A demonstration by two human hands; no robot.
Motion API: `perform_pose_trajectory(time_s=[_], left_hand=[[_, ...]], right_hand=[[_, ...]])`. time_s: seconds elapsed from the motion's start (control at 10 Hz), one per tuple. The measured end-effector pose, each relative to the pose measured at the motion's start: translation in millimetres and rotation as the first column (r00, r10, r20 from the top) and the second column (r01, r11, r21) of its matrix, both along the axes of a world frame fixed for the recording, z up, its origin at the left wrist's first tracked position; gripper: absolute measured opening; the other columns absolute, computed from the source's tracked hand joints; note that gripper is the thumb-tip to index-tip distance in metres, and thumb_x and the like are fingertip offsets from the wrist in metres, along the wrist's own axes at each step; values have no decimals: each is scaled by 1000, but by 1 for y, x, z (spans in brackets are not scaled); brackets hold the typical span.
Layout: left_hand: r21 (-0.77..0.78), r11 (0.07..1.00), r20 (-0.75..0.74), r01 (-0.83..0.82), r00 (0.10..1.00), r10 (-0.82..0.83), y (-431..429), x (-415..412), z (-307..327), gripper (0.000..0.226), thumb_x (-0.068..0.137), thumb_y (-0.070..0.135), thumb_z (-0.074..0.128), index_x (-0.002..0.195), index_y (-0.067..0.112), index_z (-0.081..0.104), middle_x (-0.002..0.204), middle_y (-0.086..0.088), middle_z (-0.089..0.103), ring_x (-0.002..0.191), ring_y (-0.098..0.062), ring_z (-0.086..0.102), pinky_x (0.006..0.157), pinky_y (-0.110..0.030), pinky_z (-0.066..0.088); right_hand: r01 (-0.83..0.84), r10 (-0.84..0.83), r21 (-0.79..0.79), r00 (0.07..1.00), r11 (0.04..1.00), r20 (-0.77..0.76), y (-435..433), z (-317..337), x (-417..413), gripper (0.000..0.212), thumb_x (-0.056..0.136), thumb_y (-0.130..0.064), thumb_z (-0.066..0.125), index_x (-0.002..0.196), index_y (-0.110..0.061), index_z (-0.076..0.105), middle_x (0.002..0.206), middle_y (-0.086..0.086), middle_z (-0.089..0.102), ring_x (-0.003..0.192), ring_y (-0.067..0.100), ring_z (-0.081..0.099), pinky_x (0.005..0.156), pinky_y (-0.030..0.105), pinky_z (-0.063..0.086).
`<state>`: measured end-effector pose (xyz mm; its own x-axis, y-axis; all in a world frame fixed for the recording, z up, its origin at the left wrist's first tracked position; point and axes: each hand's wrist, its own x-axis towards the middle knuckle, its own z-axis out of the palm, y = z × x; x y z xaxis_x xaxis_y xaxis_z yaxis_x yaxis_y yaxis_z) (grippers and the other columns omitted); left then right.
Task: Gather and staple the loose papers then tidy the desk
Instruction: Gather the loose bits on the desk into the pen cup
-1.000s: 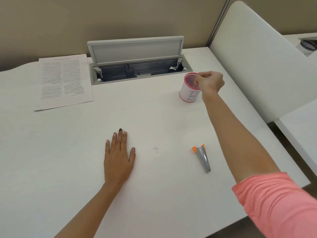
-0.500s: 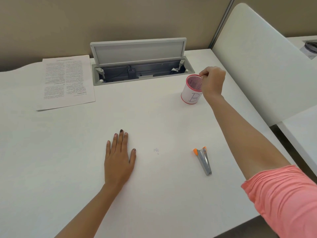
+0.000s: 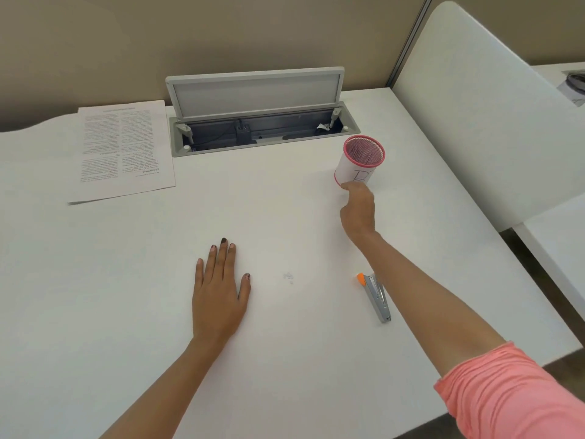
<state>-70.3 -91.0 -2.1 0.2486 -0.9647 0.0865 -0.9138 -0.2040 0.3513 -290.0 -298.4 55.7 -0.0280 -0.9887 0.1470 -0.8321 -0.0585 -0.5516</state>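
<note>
**Two bare hands on a white counter, papers stacked at the far left**

Head view: A wide white counter (image 3: 133,312) fills the frame. The left hand (image 3: 218,296) lies flat, palm down, fingers released and together, holding nothing, near the middle with bare surface all around it. The right hand (image 3: 357,210) reaches forward, fingers curled and empty, fingertips touching the base of a pink-rimmed mesh cup (image 3: 359,161) that stands upright. A grey stapler (image 3: 376,299) with an orange tip lies closed, just beside the right forearm, well short of the counter's right edge. A few tiny specks (image 3: 288,277) sit between the left hand and stapler. The printed papers (image 3: 123,150) lie stacked near the far left edge, just beside an open cable hatch (image 3: 256,122) with its lid raised. A white divider panel (image 3: 481,106) bounds the right side.
</note>
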Motion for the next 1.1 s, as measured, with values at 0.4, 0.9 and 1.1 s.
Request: perform_pose_trajectory(time_s=[0.4, 0.9, 1.1], left_hand=[[11, 1000, 14, -3, 1000, 3, 0, 1, -1, 63, 95, 41, 25, 153, 15, 20, 161, 0, 16, 149, -17, 13, 122, -39, 7], [11, 1000, -2, 3, 1000, -3, -1, 1, -1, 63, 95, 42, 25, 153, 16, 19, 162, 0, 16, 149, -16, 11, 122, -41, 9], [8, 1000, -18, -2, 1000, 2, -1, 0, -1, 64, 95, 42, 25, 153, 16, 20, 162, 1, 16, 149, -15, 11, 122, -40, 8]], right_hand=[[-258, 262, 48, 956, 965, -133, 75, -21, 26, 59, 71, 24, 40, 125, 5, 52, 122, 19, 54, 114, 33, 51, 96, 34, 44], [-609, 642, 204, 735, 767, -220, 181, -16, 33, 46, 57, 12, 77, 100, -2, 68, 99, 10, 68, 90, 23, 65, 68, 24, 58], [-566, 604, 223, 691, 794, -398, 163, 16, 57, 49, 23, 13, 40, 48, -16, 10, 45, -2, 13, 40, 13, 15, 44, 19, -5]])
